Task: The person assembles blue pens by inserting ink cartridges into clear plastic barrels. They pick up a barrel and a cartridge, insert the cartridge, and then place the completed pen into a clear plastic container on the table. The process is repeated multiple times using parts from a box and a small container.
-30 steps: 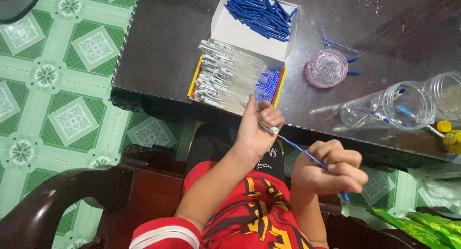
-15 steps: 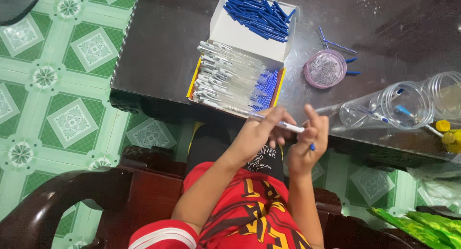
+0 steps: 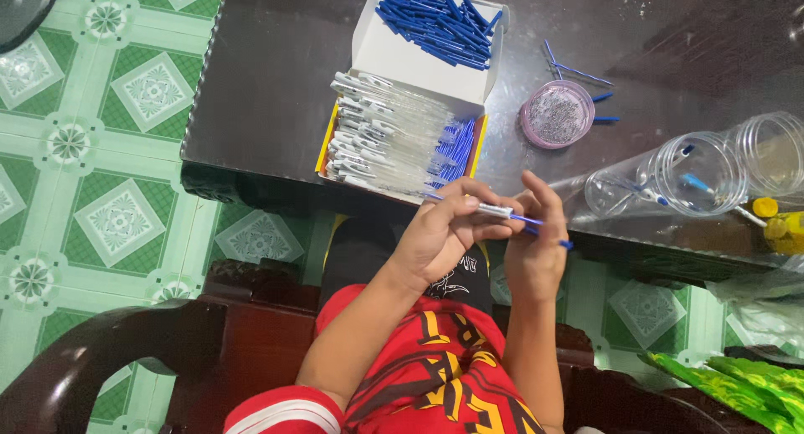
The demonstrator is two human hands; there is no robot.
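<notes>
Left hand [image 3: 440, 233] fingers pinching pen [image 3: 494, 210], right hand [image 3: 536, 241] raised

A: So what's actually being held there?

B: A clear pen barrel [image 3: 490, 209], lying nearly level, pinched in the left hand [image 3: 440, 237]. A thin blue refill [image 3: 544, 229] pokes out of its end toward 4 o'clock, running under the fingers of the right hand [image 3: 536, 250].

A: Is the refill fully in?

B: Nope, a good stretch of blue is exposed. Both hands hover just off the worktop [image 3: 276, 74] edge, over the lap.
</notes>
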